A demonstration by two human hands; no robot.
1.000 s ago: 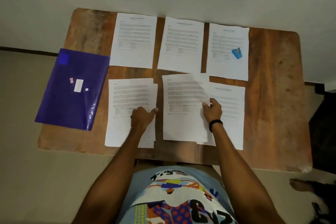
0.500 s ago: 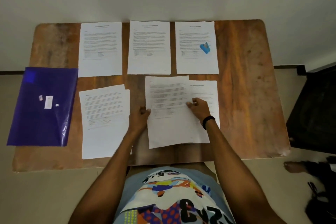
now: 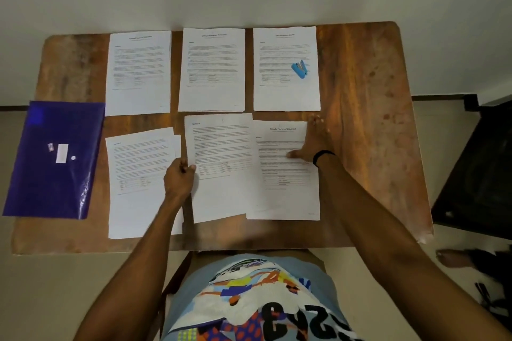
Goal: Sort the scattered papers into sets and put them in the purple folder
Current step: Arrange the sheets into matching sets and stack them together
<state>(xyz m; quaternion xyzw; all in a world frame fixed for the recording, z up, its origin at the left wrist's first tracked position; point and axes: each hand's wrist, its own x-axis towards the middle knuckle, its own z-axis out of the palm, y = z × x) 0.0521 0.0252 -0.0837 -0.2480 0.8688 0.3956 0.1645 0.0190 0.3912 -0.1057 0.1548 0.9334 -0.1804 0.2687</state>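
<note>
My left hand (image 3: 179,178) pinched the centre sheet (image 3: 221,152) at its 9 o'clock edge; my right hand (image 3: 314,144), fingers (image 3: 314,125) straight, pressed the 3 o'clock sheet (image 3: 285,194).

head cam | above, facing down | table (image 3: 374,119) fully framed

- A wooden table (image 3: 374,119) stood against a pale wall
- Three printed sheets lay in a far row: far left sheet (image 3: 138,72), far middle sheet (image 3: 212,69) and far right sheet (image 3: 279,91)
- A blue stapler (image 3: 299,68) rested on the far right sheet
- The purple folder (image 3: 52,160) lay closed at the table's left side, overhanging its edge
- A near left stack (image 3: 138,183) of sheets lay just beside the folder
- The left hand (image 3: 178,178) pinched the left edge of the near middle sheet (image 3: 221,169)
- That sheet overlapped the near right sheet (image 3: 288,194)
- The right hand (image 3: 314,141), blurred, lay flat with fingers straight across the near right sheet's right edge, a black wristband (image 3: 322,155) at the wrist
</note>
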